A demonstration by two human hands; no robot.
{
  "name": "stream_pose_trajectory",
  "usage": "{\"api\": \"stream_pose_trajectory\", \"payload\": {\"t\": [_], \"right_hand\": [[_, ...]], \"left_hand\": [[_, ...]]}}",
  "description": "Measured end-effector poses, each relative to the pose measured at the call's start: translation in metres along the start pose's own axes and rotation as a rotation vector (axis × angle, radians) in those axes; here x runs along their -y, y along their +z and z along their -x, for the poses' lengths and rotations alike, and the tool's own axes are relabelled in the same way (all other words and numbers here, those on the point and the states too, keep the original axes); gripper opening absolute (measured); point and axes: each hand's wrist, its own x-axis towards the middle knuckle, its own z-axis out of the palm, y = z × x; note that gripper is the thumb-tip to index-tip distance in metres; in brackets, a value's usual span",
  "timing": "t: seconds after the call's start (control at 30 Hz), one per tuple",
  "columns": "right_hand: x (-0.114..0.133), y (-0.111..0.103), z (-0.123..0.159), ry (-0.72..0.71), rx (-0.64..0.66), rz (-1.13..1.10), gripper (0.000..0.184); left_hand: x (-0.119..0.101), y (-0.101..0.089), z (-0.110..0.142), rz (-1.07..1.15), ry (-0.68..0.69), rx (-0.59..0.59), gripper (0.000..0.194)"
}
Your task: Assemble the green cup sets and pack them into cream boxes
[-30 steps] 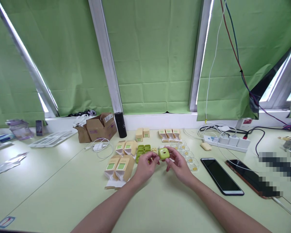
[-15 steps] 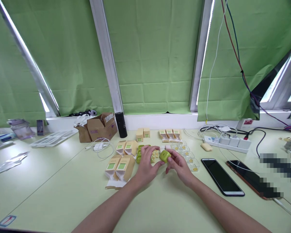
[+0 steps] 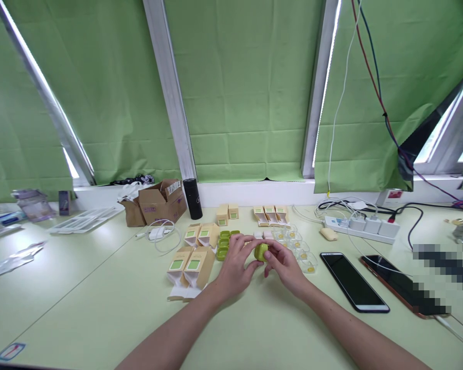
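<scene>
Green, glossy and rounded, a small case [image 3: 261, 252] is just left of the clear plastic tray [image 3: 305, 264], clamped between the fingers of the left hand [image 3: 232, 268] and right hand [image 3: 288, 268]. Two-handed handling, apparently; turning it calls for light fingertips (its surface looks slick).

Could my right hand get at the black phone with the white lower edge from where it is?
Likely yes. The black phone lies uncovered, with only low, clear plastic holders near the path. But your right hand is busy with a small, rounded green case.
</scene>
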Motion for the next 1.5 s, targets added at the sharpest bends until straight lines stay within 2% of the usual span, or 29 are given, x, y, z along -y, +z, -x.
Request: {"api": "stream_pose_trajectory", "payload": {"t": [0.13, 0.2, 0.3, 0.37, 0.43, 0.6, 0.83, 1.0, 1.5], "right_hand": [[-0.003, -0.001, 0.0, -0.006, -0.007, 0.031, 0.047], [-0.004, -0.003, 0.0, -0.038, -0.036, 0.107, 0.045], [-0.004, -0.005, 0.003, -0.165, -0.016, 0.432, 0.034], [-0.003, -0.003, 0.007, -0.283, 0.079, 0.747, 0.028], [-0.003, 0.002, 0.011, -0.352, 0.182, 0.998, 0.031], [-0.005, 0.022, 0.016, -0.299, 0.279, 1.302, 0.042], [-0.008, 0.026, 0.016, -0.245, 0.371, 1.356, 0.039], [-0.011, 0.025, 0.016, -0.22, 0.378, 1.342, 0.045], [-0.012, 0.025, 0.014, -0.213, 0.374, 1.354, 0.043]], "left_hand": [[-0.001, -0.003, -0.002, 0.07, -0.046, -0.023, 0.046], [0.001, -0.005, -0.005, 0.129, -0.127, -0.067, 0.041], [0.009, -0.006, -0.009, 0.308, -0.319, -0.17, 0.039], [0.016, -0.006, -0.013, 0.5, -0.414, -0.24, 0.042], [0.022, -0.005, -0.016, 0.679, -0.454, -0.295, 0.047], [0.024, -0.005, -0.019, 0.874, -0.497, -0.347, 0.053], [0.015, -0.002, -0.016, 0.94, -0.508, -0.303, 0.055], [0.016, 0.0, -0.014, 0.955, -0.505, -0.28, 0.056], [0.015, 0.0, -0.008, 0.684, -0.476, -0.283, 0.049]]}}
